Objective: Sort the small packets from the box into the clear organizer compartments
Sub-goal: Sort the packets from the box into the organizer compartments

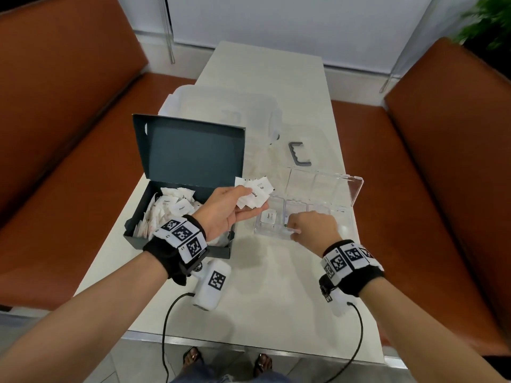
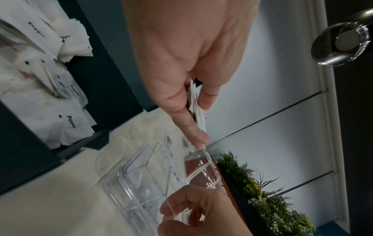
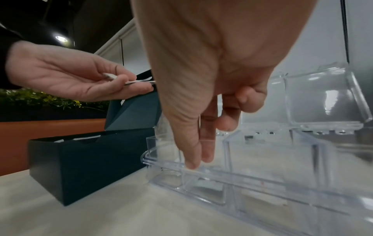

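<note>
A dark teal box (image 1: 177, 248) stands open at the left of the white table (image 1: 262, 294), full of white packets (image 1: 171, 205). My left hand (image 1: 255, 203) hovers between box and organizer and pinches a fan of several packets (image 1: 253, 193) between thumb and fingers (image 2: 198, 135). The clear organizer (image 1: 345, 217) lies to the right with its lid (image 1: 323, 183) tipped back. One packet (image 1: 268, 217) lies in its near-left compartment. My right hand (image 3: 199, 162) reaches down into the front compartment beside it, thumb and forefinger straight, other fingers curled, nothing visible between the tips.
A large translucent plastic tub (image 1: 235, 106) sits behind the box, with a grey handle piece (image 1: 298, 154) beside it. Orange-brown benches (image 1: 69, 134) (image 1: 442, 161) flank the narrow table. A green plant (image 1: 486, 20) stands at the far right. Cables hang off the near table edge.
</note>
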`<state>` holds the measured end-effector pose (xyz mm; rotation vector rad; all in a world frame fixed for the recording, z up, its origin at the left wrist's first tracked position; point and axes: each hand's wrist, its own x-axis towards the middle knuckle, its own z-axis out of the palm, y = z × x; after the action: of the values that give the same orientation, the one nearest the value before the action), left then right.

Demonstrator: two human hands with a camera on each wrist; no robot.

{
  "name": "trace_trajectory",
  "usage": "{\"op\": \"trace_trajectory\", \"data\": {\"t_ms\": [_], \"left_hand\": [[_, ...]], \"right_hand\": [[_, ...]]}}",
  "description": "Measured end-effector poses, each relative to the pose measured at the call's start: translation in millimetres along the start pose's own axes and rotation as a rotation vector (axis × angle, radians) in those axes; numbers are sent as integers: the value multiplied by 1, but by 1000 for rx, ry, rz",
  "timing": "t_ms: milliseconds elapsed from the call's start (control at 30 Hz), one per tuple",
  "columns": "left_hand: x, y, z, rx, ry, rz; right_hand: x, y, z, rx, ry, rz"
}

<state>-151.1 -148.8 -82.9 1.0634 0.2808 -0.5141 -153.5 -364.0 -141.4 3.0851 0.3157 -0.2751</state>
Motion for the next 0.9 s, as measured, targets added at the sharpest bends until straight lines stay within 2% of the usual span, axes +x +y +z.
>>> {"op": "trace_trajectory", "data": {"t_ms": [400, 467, 600, 667, 767, 900], "left_hand": [[-6, -9, 12, -5, -22, -40], [-6, -10, 12, 4, -32, -41], [-5, -13, 14, 83, -29, -12], [-3, -16, 16, 120, -14, 22], [-2, -19, 19, 163, -27, 77], [-3, -20, 21, 151, -63, 102]], "right_hand": [[-25, 0, -7, 100, 13, -36], [-28, 3, -20, 250, 87, -7], [-27, 0, -50, 691, 370, 90], [-25, -9, -60, 832, 441, 108], [-27, -21, -64, 961, 398, 88], [-28, -24, -61, 961, 321, 32]]}}
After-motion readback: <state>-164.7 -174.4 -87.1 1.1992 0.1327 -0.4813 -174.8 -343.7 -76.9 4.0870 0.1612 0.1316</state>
